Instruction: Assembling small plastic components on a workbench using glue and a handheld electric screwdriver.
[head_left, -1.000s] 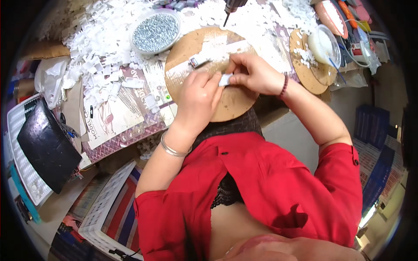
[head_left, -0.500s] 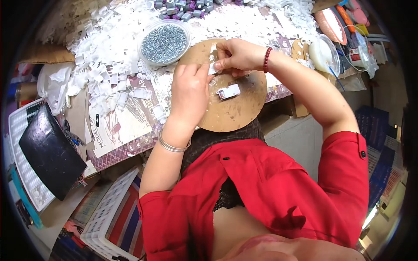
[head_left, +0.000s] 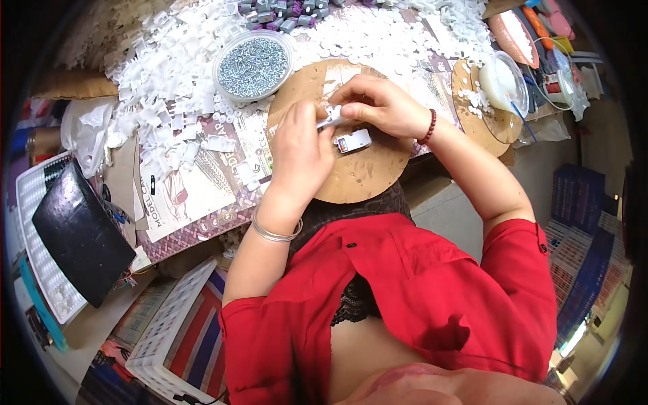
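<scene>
Over a round brown board [head_left: 364, 179], my left hand [head_left: 300, 145] pinches a small white plastic part [head_left: 329, 117] between thumb and fingers. My right hand [head_left: 381, 108] meets it from the other side, its thumb and fingers closed on the same part. My fingers cover much of it, so its exact shape is hard to make out. Just below my right hand, a white plastic housing [head_left: 354, 141] with a dark, coloured inside at one end lies on the board. A round clear tub of small metal screws [head_left: 253, 67] stands beyond my left hand.
White plastic pieces [head_left: 162, 88] are heaped at the far left, small white discs [head_left: 337, 37] at the back. Grey and purple motors [head_left: 287, 13] lie behind the tub. To the right are a second round board [head_left: 496, 131] and a tub of white paste [head_left: 499, 81].
My right hand has come nearer and slightly right, its forearm lower. My left hand has shifted a little right and nearer. The white part between them has come nearer too.
</scene>
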`<move>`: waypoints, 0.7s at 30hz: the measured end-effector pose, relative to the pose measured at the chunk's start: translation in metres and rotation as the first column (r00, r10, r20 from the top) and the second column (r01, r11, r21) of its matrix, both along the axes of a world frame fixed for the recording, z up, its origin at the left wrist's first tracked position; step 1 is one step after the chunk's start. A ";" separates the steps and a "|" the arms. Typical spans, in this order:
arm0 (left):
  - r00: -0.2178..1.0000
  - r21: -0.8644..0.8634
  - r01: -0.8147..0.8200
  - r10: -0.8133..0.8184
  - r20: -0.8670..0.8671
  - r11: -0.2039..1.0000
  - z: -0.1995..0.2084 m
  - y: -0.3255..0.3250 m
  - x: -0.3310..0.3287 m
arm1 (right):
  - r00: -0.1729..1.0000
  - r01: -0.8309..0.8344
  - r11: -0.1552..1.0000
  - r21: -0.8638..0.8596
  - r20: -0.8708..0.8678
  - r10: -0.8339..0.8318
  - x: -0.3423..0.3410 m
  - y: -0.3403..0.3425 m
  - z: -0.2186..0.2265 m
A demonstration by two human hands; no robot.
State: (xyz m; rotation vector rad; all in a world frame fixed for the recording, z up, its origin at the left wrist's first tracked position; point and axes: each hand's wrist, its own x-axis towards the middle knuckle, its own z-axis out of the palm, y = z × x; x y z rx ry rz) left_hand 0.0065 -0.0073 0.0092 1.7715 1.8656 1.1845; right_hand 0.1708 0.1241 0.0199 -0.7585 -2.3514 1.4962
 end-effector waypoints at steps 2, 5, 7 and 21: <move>0.966 0.007 -0.026 0.024 0.258 1.000 0.005 -0.005 0.004 | 0.994 0.048 0.997 -0.062 -0.098 -0.054 0.001 -0.007 0.004; 0.904 0.000 -0.033 0.030 0.426 0.999 0.014 -0.012 0.010 | 0.991 0.016 0.992 0.126 -0.137 0.002 0.001 -0.011 0.011; 0.842 -0.014 -0.035 0.037 0.538 0.999 0.016 -0.015 0.014 | 0.986 0.113 0.994 0.003 -0.124 -0.112 0.001 -0.022 0.013; 0.033 -0.080 0.234 0.075 0.997 0.969 0.024 -0.014 -0.009 | 0.970 0.063 0.963 0.262 -0.243 0.002 0.001 -0.032 0.029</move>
